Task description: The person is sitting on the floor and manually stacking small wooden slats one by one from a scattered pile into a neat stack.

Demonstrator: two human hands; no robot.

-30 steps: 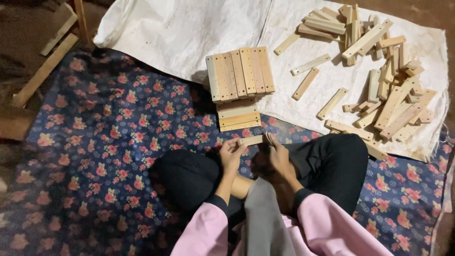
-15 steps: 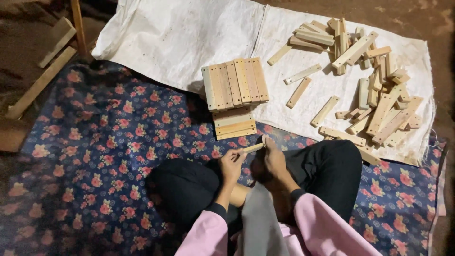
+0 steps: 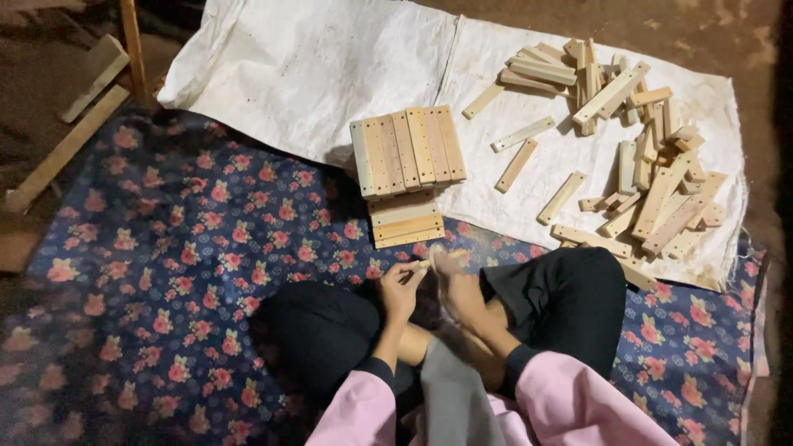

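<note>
I sit cross-legged on a flowered blue mat (image 3: 165,272). My left hand (image 3: 400,289) grips one end of a short pale wooden slat (image 3: 435,261) just above my knees. Blurred with motion, my right hand (image 3: 459,289) closes on the same slat from the right. Right in front of my hands stands a neat stack of wooden slats (image 3: 406,154), laid side by side on top of a lower layer (image 3: 405,220).
A white woven sack (image 3: 314,66) is spread on the dirt floor beyond the mat. A loose heap of wooden slats (image 3: 636,157) covers its right part. Wooden planks (image 3: 70,140) and a post (image 3: 132,45) lie at the far left.
Both hands stay together on the slat and shift slightly; the right hand now blurs as it moves along it. The view has drifted a little.
</note>
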